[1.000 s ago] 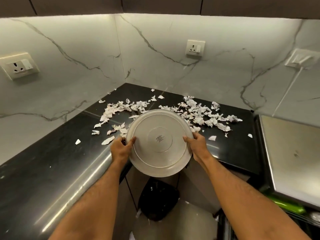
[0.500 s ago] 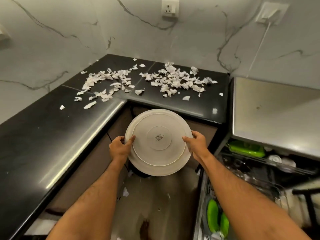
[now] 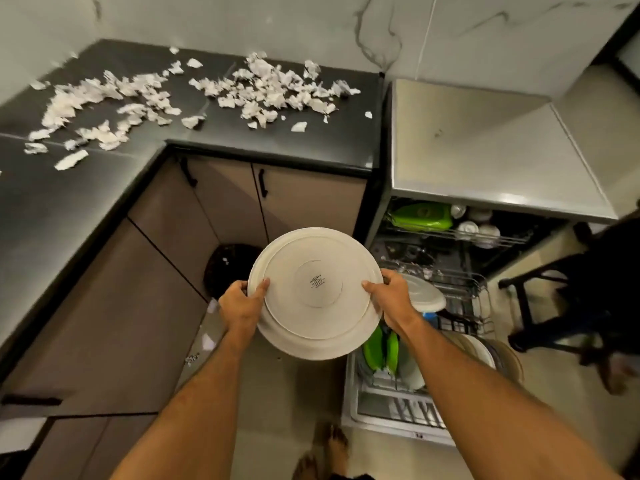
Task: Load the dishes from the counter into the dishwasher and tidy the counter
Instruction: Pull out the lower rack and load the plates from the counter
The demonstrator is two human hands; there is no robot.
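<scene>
White, black and green from where I watch.

I see a cream-white plate (image 3: 317, 292) with small dark print at its centre, white paper scraps (image 3: 266, 88) on the glossy black worktop (image 3: 86, 202) at upper left, a grey-veined white marble wall (image 3: 346, 26), and lime-green dishes (image 3: 420, 216) at right.

Left hand (image 3: 241, 306) and right hand (image 3: 393, 299) grip opposite rims of upturned white plates (image 3: 317, 292) over the floor, beside the open dishwasher (image 3: 429, 306); paper scraps (image 3: 256, 88) litter the black counter (image 3: 311, 147).
</scene>
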